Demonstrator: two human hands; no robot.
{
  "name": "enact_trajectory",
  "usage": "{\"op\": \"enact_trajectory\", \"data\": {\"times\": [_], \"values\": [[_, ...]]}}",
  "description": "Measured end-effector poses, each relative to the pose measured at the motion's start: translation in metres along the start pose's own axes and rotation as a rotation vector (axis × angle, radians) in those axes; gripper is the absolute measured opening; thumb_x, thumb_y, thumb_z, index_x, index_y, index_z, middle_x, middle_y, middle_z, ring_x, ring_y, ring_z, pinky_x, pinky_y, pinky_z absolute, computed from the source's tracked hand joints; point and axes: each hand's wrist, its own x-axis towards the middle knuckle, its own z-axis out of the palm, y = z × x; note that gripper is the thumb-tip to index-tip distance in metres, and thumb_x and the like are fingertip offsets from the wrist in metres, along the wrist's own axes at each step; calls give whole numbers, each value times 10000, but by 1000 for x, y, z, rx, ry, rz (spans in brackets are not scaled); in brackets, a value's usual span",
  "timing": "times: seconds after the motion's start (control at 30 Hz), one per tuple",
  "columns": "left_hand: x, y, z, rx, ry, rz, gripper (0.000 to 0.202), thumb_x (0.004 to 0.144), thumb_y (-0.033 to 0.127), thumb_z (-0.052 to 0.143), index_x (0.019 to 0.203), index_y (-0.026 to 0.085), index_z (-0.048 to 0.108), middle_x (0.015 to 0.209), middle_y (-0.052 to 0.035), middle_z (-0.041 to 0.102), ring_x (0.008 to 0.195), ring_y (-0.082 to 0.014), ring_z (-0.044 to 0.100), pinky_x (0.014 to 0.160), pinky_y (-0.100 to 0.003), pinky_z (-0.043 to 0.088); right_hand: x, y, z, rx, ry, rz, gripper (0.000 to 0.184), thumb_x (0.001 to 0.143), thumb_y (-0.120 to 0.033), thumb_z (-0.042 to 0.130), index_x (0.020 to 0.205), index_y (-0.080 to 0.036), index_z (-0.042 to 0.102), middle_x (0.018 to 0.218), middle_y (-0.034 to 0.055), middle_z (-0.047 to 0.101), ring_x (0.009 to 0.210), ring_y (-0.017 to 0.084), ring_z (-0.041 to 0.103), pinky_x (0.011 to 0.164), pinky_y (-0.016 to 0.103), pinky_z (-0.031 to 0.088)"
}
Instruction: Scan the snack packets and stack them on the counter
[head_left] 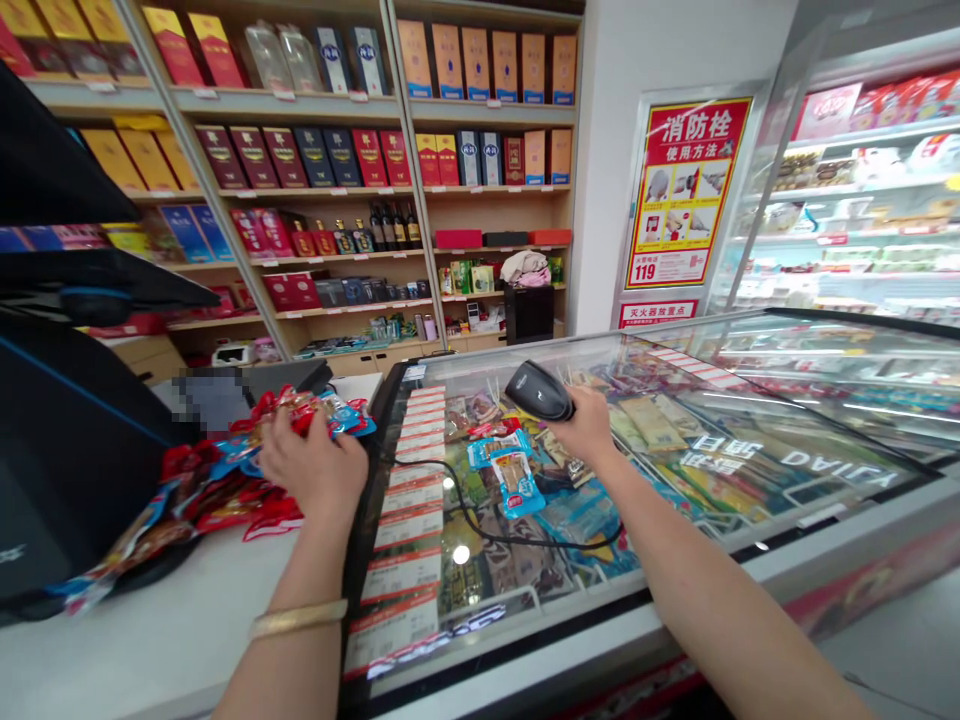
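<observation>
My right hand [589,425] is wrapped round the handle of a black barcode scanner [538,391], held over the glass freezer top. Below the scanner, a blue snack packet [517,484] and a few red and blue ones [499,441] lie on the glass. My left hand [319,460] rests on a pile of red and blue snack packets [225,480] at the counter's edge. Its fingers are apart and bent over the packets, and the fingertips are partly hidden among them. A black cable [480,530] loops across the glass near the packets.
The glass-topped freezer [637,560] has price labels [405,530] along its left side. A black checkout machine [67,430] stands on the white counter [195,620] at left. Shelves of boxes [315,157] fill the back, with a lit display fridge [862,210] at right.
</observation>
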Motion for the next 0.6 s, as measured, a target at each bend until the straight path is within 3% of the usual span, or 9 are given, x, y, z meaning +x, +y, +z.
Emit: {"op": "enact_trajectory", "data": {"times": [0.1,0.23,0.3,0.4,0.5,0.6], "values": [[11,-18,-17,126,10,-167,392,733,166,613,1104,78,705,1611,-298,311,1498,-534,212,1106,-798,191,-1,0,1,-21,-7,-9,242,672,-429,750,773,-210,727,746,74,735,777,267,660,699,329,397],[14,-33,-17,174,-79,-266,448,658,132,647,1102,82,660,1522,-315,448,1485,-541,240,1097,-808,155,-4,-1,4,-49,-18,-21,216,690,-411,720,779,-214,720,734,68,720,781,261,647,719,328,384],[15,-35,-16,130,-16,-239,471,660,125,649,1131,108,632,1452,-280,540,1462,-516,307,1097,-806,155,-5,-1,4,-41,-24,-37,216,696,-404,708,799,-214,726,744,69,723,779,258,643,726,329,385],[16,-31,-18,0,180,-156,455,712,143,639,1165,148,604,1377,-208,607,1418,-485,390,1104,-807,164,-6,-1,5,-23,-22,-60,213,697,-389,692,811,-215,732,749,74,730,773,257,637,719,328,387],[18,-19,-23,-220,276,-93,381,784,239,660,1152,159,604,1296,-177,608,1341,-438,484,1117,-727,317,-6,-3,5,-12,-9,-64,200,696,-371,677,811,-217,733,738,72,727,767,253,631,709,324,386],[16,-1,-23,-547,249,-143,411,768,352,746,1115,180,609,1265,-139,568,1167,-340,616,1013,-565,531,-6,-5,4,-3,2,-59,194,688,-356,680,816,-218,731,741,66,723,763,247,623,705,319,383]]}}
